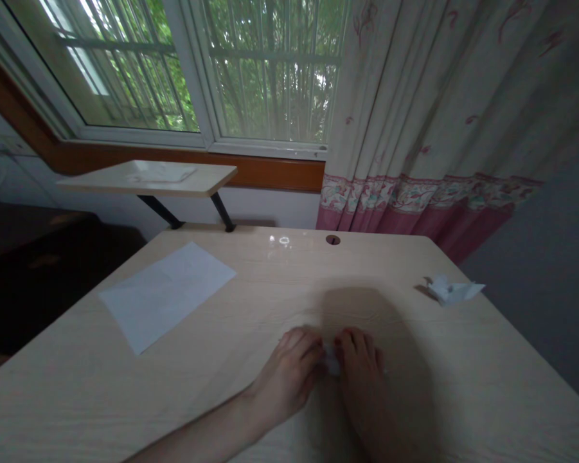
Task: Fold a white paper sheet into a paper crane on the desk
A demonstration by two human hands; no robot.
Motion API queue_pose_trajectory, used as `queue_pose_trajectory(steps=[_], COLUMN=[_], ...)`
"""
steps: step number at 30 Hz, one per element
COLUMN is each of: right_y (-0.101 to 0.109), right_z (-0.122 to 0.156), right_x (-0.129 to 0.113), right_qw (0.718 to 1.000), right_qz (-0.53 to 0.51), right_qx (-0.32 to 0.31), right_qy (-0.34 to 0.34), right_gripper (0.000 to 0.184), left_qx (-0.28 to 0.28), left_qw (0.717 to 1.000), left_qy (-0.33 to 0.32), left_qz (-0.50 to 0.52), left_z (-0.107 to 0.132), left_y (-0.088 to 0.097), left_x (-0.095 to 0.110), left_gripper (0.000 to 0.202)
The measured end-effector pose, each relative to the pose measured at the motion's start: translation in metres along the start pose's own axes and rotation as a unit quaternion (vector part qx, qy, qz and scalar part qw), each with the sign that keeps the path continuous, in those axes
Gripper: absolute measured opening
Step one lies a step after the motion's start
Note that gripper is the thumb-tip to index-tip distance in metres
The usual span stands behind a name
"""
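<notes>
My left hand [292, 368] and my right hand [360, 370] are close together over the near middle of the desk. A small piece of white paper [331, 360] shows in the gap between them, and the fingers of both hands are curled closed on it. Most of this paper is hidden under the hands, so its shape cannot be made out. To the left lies a flat white sheet of paper [166, 297], set at an angle. Near the right edge sits a folded white paper figure [450, 290] with pointed ends.
The pale wooden desk [250, 296] has a round cable hole [333, 240] at its back edge. A raised shelf [193, 183] on black legs stands at the back left, with white paper [161, 171] on it. Behind are a barred window [270, 71] and a flowered curtain [414, 116].
</notes>
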State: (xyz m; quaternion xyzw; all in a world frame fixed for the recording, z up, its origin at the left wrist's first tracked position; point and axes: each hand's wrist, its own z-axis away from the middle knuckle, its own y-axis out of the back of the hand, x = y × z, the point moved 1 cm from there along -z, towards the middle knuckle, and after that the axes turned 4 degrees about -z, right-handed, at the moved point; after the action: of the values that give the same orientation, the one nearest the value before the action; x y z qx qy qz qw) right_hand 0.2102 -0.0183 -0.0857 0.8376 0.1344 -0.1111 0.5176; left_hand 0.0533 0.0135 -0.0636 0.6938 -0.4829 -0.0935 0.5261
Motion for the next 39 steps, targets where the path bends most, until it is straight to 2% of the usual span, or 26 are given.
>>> queue_pose_trajectory(steps=[7,12,16,21,26,28,32,39], right_y=[-0.005,-0.011,-0.012,-0.008,-0.008,-0.005,0.004,0.013], right_z=[0.028,0.039,0.041,0.04,0.041,0.04,0.037,0.034], right_x=[0.007,0.019,0.021,0.02,0.025,0.027,0.025,0.022], right_qw=[0.996,0.991,0.991,0.987,0.981,0.98,0.975,0.959], right_qz=[-0.034,-0.059,-0.036,0.014,0.039,0.028,0.019,0.106], right_qx=[0.03,0.017,0.006,-0.018,-0.026,-0.033,-0.071,-0.086], right_qy=[0.075,0.123,0.128,0.158,0.189,0.193,0.208,0.25], right_gripper=[0.054,0.06,0.066,0.075,0.081,0.079,0.067,0.052], left_qx=[0.025,0.004,0.006,0.014,0.007,0.001,-0.045,-0.065], left_qw=[0.993,0.985,0.981,0.978,0.967,0.966,0.965,0.968], left_qy=[-0.056,-0.078,-0.087,-0.06,-0.076,-0.068,-0.055,-0.017], left_qz=[-0.096,-0.153,-0.171,-0.201,-0.242,-0.251,-0.251,-0.242], left_z=[0.011,0.017,0.017,0.018,0.022,0.024,0.027,0.034], left_y=[-0.009,-0.013,-0.017,-0.018,-0.019,-0.018,-0.013,-0.012], left_x=[0.002,0.0,0.001,0.005,0.008,0.009,0.01,0.01], left_gripper=[0.025,0.033,0.033,0.034,0.037,0.037,0.04,0.046])
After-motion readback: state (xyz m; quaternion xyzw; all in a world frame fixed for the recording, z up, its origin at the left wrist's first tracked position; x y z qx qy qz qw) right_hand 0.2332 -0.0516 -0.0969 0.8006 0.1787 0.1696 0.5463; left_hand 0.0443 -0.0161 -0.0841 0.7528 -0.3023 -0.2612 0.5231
